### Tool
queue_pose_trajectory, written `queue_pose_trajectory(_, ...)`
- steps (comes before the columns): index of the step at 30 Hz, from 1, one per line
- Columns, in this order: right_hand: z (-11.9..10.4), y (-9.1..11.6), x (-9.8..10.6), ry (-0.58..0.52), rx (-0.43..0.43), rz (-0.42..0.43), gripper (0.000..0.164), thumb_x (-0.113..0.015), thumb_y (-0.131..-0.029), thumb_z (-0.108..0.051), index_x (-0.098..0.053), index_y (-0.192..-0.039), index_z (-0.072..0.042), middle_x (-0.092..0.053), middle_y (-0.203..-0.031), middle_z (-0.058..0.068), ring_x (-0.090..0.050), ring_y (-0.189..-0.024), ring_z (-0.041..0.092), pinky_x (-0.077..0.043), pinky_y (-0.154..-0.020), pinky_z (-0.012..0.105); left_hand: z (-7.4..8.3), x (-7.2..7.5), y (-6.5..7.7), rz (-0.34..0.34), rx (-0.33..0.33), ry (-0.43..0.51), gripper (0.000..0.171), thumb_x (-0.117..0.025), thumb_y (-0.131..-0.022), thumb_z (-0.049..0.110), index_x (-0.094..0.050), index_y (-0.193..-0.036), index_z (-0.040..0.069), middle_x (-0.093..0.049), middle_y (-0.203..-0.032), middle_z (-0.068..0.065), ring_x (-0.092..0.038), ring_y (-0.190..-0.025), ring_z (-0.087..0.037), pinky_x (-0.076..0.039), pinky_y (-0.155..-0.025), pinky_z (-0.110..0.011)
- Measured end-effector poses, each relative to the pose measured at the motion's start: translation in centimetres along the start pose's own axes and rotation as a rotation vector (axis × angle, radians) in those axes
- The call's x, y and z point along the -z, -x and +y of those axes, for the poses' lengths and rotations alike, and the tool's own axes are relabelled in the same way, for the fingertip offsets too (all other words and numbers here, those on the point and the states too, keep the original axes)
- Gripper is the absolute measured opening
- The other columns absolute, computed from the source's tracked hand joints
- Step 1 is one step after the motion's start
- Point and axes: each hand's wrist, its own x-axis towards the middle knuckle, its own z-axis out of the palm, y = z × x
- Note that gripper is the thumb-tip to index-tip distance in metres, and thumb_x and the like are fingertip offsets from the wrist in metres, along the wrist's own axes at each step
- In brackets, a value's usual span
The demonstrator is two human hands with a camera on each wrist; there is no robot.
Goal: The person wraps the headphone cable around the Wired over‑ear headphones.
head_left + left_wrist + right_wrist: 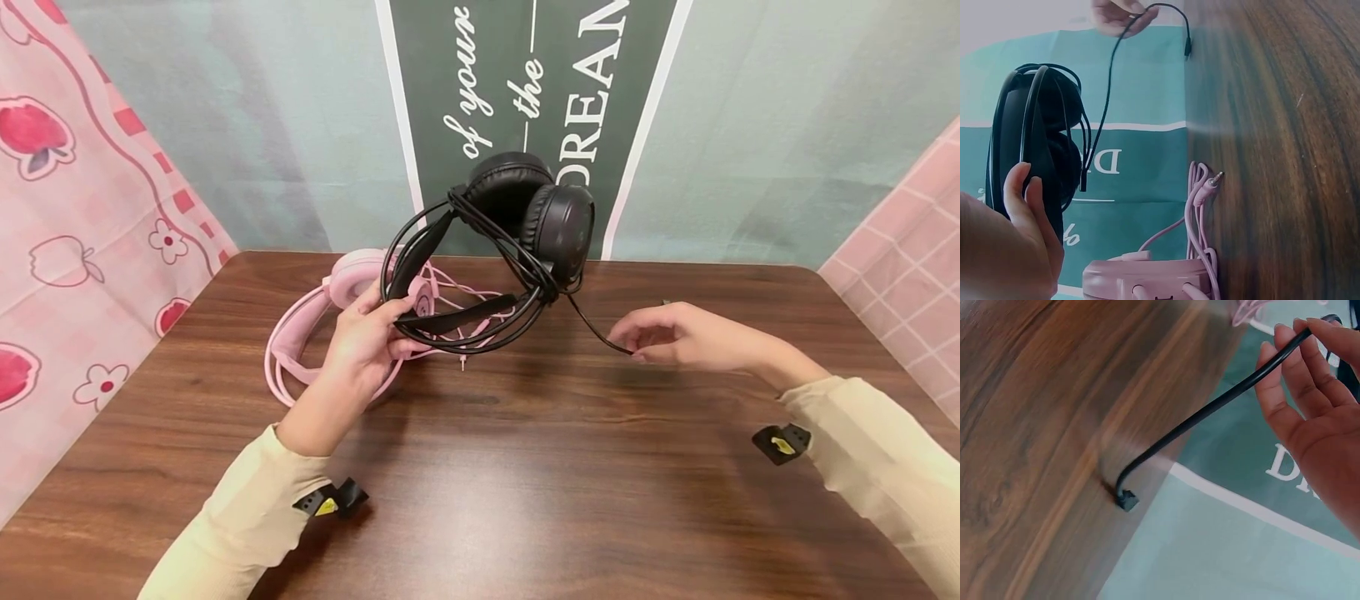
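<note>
Black over-ear headphones (558,233) hang above the table, their cable looped around the headband and ear cups. My left hand (363,342) grips them by the headband, thumb and fingers round it. Off to the right, my right hand (667,333) pinches the free stretch of the black cable (1222,400) between thumb and fingers. The cable's end, a small dark plug (1127,500), dangles past that hand. Pink headphones (296,337) lie on the table behind and below the left hand, partly hidden by it. Their pink cable ends in a metal jack (1215,180).
The brown wooden table (525,500) fills the foreground. Behind it hangs a green cloth (300,125) with white lettering. Pink patterned cloth (75,225) borders the left side, and a pink checked surface (907,267) stands at the right.
</note>
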Motion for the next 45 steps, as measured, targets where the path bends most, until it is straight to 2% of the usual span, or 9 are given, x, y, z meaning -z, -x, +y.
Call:
queue_pose_trajectory(5, -1.5, -0.5, 0.2, 0.056, 0.008, 0.004, 0.032, -0.062, -0.082, 0.005, -0.063, -0.110, -0.011, -0.060, -0.091, -0.005, -0.055, -0.083, 0.010, -0.049, -0.070, 0.019, -0.2, -0.1, -0.2, 0.001, -0.019, -0.056, 0.048, -0.047, -0.090, -0.005, -0.043, -0.135, 0.012, -0.057, -0.074, -0.001, -0.062, -0.056, -0.015, -0.053, -0.044, -0.030)
queue_pose_trajectory(9, -2.7, -0.9, 0.5, 0.096, 0.023, 0.032, 0.032, -0.063, -0.082, 0.004, -0.065, -0.109, -0.013, -0.061, -0.092, -0.007, -0.057, -0.082, 0.009, -0.050, -0.068, 0.020, -0.4, -0.2, -0.2, -0.009, -0.021, -0.035, 0.051, -0.046, -0.090, -0.006, -0.042, -0.137, 0.014, -0.060, -0.074, 0.000, -0.062, -0.057, -0.015, -0.054, -0.046, -0.034)
queue_pose_trajectory(14, -3.7, -1.2, 0.7, 0.074, 0.029, 0.053, 0.032, -0.063, -0.082, 0.002, -0.065, -0.110, -0.012, -0.060, -0.089, -0.006, -0.055, -0.079, 0.009, -0.049, -0.061, 0.021, -0.4, -0.4, -0.2, -0.002, -0.024, -0.003, 0.054, -0.046, -0.089, -0.008, -0.040, -0.138, 0.015, -0.061, -0.071, -0.001, -0.062, -0.055, -0.014, -0.054, -0.045, -0.033)
queue_pose_trajectory(26, -5.4, -2.1, 0.9, 0.084, 0.145, 0.052, 0.031, -0.062, -0.080, 0.009, -0.066, -0.105, -0.009, -0.059, -0.085, -0.003, -0.053, -0.070, 0.009, -0.046, -0.056, 0.020, -0.8, -0.7, -0.2, 0.008, -0.046, -0.048, 0.055, -0.048, -0.088, -0.008, -0.042, -0.138, 0.017, -0.065, -0.078, 0.004, -0.061, -0.057, -0.011, -0.054, -0.045, -0.032)
queue_pose_trajectory(31, -6.0, -2.3, 1.0, 0.125, 0.163, 0.084, 0.028, -0.063, -0.079, 0.009, -0.067, -0.099, -0.010, -0.060, -0.088, -0.006, -0.054, -0.067, 0.008, -0.047, -0.058, 0.020, -1.1, -0.6, -0.3, 0.037, -0.042, -0.073, 0.056, -0.050, -0.088, -0.006, -0.042, -0.137, 0.017, -0.063, -0.077, 0.002, -0.061, -0.053, -0.012, -0.053, -0.043, -0.031)
queue_pose_trajectory(37, -6.7, -2.4, 1.0, 0.215, 0.134, 0.181, 0.027, -0.065, -0.079, 0.007, -0.068, -0.096, -0.014, -0.062, -0.090, -0.010, -0.055, -0.077, 0.005, -0.046, -0.067, 0.016, -1.2, -0.5, -0.3, 0.062, -0.027, -0.090, 0.057, -0.052, -0.088, -0.005, -0.043, -0.137, 0.021, -0.061, -0.081, -0.001, -0.061, -0.053, -0.013, -0.053, -0.042, -0.030)
queue_pose_trajectory(41, -7.2, -2.6, 1.0, 0.175, 0.120, 0.224, 0.029, -0.064, -0.078, 0.010, -0.067, -0.094, -0.014, -0.063, -0.089, -0.008, -0.056, -0.078, 0.007, -0.046, -0.067, 0.015, -1.2, -0.4, -0.4, 0.054, -0.030, -0.095, 0.057, -0.051, -0.088, -0.006, -0.043, -0.137, 0.020, -0.061, -0.082, -0.001, -0.061, -0.053, -0.014, -0.053, -0.041, -0.031)
queue_pose_trajectory(45, -7.4, -2.8, 1.1, 0.137, 0.143, 0.212, 0.029, -0.062, -0.078, 0.012, -0.067, -0.092, -0.013, -0.063, -0.089, -0.006, -0.056, -0.078, 0.010, -0.047, -0.067, 0.016, -1.2, -0.4, -0.4, 0.052, -0.018, -0.106, 0.055, -0.051, -0.087, -0.006, -0.044, -0.136, 0.017, -0.059, -0.080, -0.002, -0.061, -0.052, -0.015, -0.053, -0.041, -0.031)
